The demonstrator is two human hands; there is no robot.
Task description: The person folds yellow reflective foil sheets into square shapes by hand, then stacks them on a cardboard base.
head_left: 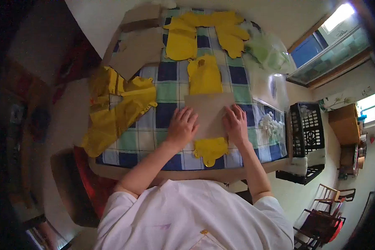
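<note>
A rectangular sheet of tan cardboard (pixel 210 109) lies over the middle of a flat, shiny yellow piece (pixel 205 79). The yellow piece sticks out beyond the far edge of the cardboard and again at its near edge, where it has small rounded tabs; its middle is hidden. My left hand (pixel 183 126) lies on the left side of the cardboard, fingers stretched forward. At the right edge of the cardboard rests my right hand (pixel 236 124), its fingers slightly bent and apart.
A checked cloth (pixel 168 93) covers the table. Yellow pieces (pixel 127 100) lie at the left, with more yellow pieces (pixel 182 39) at the back. Brown cardboard (pixel 137 52) is at the far left. Small white bits (pixel 271 124), clear plastic (pixel 271 89) and a black crate (pixel 307 129) are at the right.
</note>
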